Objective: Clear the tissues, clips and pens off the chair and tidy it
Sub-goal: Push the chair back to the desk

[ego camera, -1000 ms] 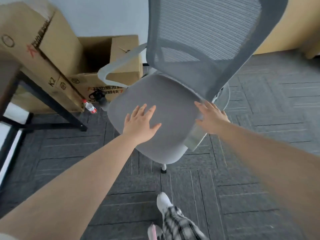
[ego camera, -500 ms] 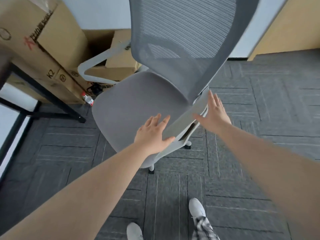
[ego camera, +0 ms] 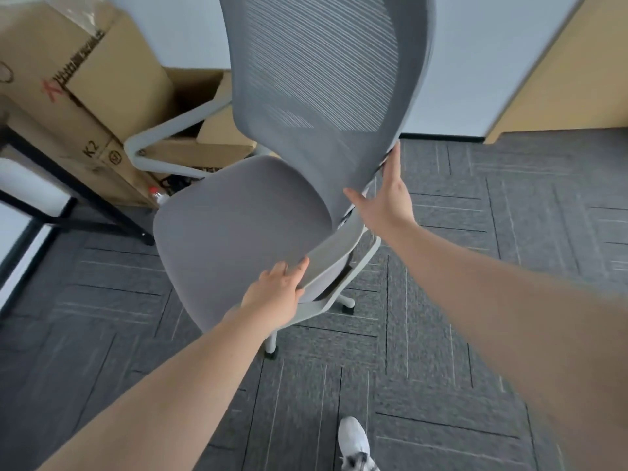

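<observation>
A grey office chair stands in the middle of the head view, with a bare fabric seat [ego camera: 231, 229] and a tall mesh backrest [ego camera: 326, 86]. No tissues, clips or pens show on the seat. My left hand [ego camera: 277, 295] grips the seat's near right edge by the light grey armrest [ego camera: 334, 253]. My right hand [ego camera: 385, 195] presses flat, fingers up, against the backrest's lower right edge. The far armrest [ego camera: 163, 137] juts out to the left.
Stacked cardboard boxes [ego camera: 95, 86] stand behind the chair on the left, with a small plastic bottle [ego camera: 158, 195] on the floor beside them. A black table frame [ego camera: 51, 185] is at far left. Grey carpet tiles [ego camera: 509, 232] cover the floor; my white shoe [ego camera: 353, 440] is below.
The chair has swivelled so its back faces me more. My left hand slid from the seat's top to its near edge; my right hand rose along the backrest's edge.
</observation>
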### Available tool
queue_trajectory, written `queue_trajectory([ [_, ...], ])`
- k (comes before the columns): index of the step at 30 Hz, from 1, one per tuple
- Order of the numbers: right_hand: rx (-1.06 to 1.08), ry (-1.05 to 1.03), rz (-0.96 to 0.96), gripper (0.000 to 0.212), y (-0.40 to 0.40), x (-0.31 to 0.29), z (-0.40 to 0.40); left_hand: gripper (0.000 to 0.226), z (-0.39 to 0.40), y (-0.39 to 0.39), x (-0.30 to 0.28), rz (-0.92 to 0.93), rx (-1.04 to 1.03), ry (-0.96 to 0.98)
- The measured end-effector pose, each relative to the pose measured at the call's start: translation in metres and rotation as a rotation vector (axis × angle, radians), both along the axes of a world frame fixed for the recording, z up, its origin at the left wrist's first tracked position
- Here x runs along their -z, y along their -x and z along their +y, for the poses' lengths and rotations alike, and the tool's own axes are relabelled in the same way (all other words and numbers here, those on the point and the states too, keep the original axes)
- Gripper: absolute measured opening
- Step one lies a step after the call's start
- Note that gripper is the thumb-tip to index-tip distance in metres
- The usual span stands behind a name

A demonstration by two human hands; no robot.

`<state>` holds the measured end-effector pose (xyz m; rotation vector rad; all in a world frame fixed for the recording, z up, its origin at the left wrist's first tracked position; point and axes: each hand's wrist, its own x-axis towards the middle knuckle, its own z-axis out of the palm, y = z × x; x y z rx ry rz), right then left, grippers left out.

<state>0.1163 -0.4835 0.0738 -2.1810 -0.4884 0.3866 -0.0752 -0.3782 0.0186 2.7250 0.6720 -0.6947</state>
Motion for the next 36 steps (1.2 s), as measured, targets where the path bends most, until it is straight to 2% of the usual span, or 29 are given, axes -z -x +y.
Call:
queue_trajectory([
  [7,0.020,-0.020,0.027,0.101,0.026,0.003,0.000,0.054,0.008,0.022,0.001,-0.018,0.016,0.000],
  [17,0.042,-0.050,0.030,0.100,0.126,0.005,-0.009,0.056,0.031,0.109,0.007,-0.011,0.143,-0.062],
  [27,-0.053,0.035,0.036,0.106,0.311,0.000,0.005,0.058,0.115,0.263,0.011,-0.013,0.254,-0.148],
  [31,-0.026,-0.011,0.076,0.107,0.393,0.006,0.025,0.058,0.149,0.331,0.014,-0.022,0.299,-0.168],
  [36,-0.003,-0.022,0.147,0.096,0.468,0.007,0.046,0.058,0.173,0.412,0.016,0.022,0.324,-0.242],
])
